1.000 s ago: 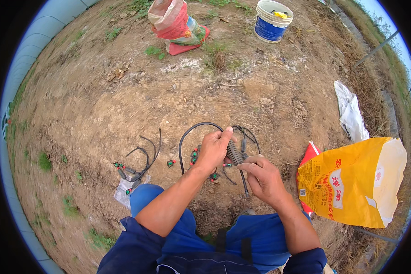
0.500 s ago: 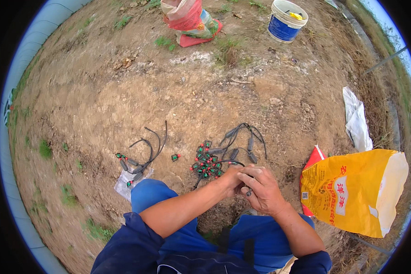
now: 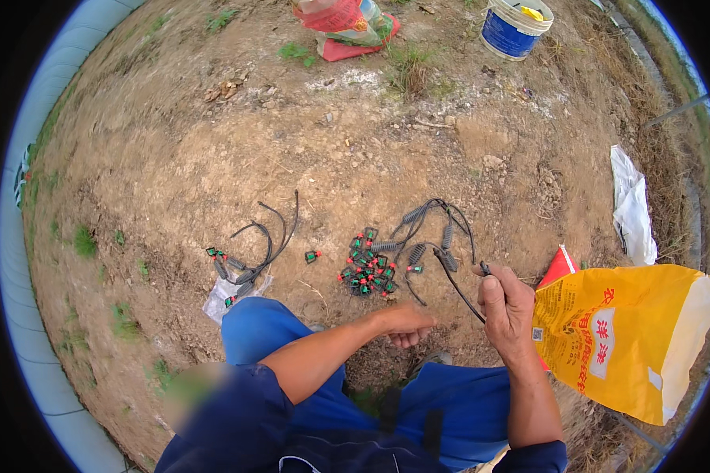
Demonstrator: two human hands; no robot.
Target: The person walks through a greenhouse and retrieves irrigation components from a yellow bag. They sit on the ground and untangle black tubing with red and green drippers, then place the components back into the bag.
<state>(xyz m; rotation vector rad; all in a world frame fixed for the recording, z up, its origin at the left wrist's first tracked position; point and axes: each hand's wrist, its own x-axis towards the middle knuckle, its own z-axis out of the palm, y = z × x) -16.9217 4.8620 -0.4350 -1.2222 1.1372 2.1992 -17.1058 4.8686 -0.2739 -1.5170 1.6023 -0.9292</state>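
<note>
— What has the right hand (image 3: 506, 303) got?

— A thin black tube (image 3: 459, 285), gripped in closed fingers. One end sticks up just past the thumb, and the rest runs down and to the left, toward the ground in front of the knees.

— And the left hand (image 3: 406, 323)?

— It reaches across the body, low over the dirt, fingers curled loosely and pointing right. I cannot tell whether anything small sits inside it. It is just below the heap of little green-and-red fittings (image 3: 368, 268).

— Where is that heap exactly?

— On the bare soil, right in front of the person, touching a tangle of black tubes with ribbed sleeves (image 3: 434, 232) that lies to its right. One stray fitting (image 3: 312, 255) lies apart, to the left.

— Anything else nearby?

— A second bunch of black tubes (image 3: 264, 244) lies further left, partly over a clear plastic bag (image 3: 221, 298), beside the blue-trousered left knee (image 3: 256, 327). To the right, close to the right hand, rests a big yellow sack (image 3: 623, 339). A white bag (image 3: 633, 206) lies beyond it, and far off stand a blue bucket (image 3: 511, 31) and a red sack (image 3: 343, 24).
</note>
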